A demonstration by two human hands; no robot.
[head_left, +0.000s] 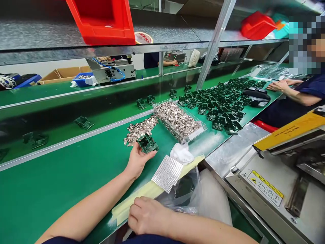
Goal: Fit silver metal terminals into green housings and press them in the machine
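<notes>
Left hand point(139, 162), palm up, grasps a green circuit board point(147, 143), its near edge hidden by the fingers, just beside a spill of copper pieces point(140, 129). Right hand point(148, 217), curled, knuckles up, rests on a yellow strip point(149, 189); fingertips hidden, grip undetermined.

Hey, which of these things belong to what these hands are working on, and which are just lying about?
Part of the work:
left hand, holding a green circuit board
right hand, on a beige tape strip
silver gridded sheet
loose metal pieces

Just lying about:
white cloth
plastic bag
red bin
warning-labelled machine
</notes>
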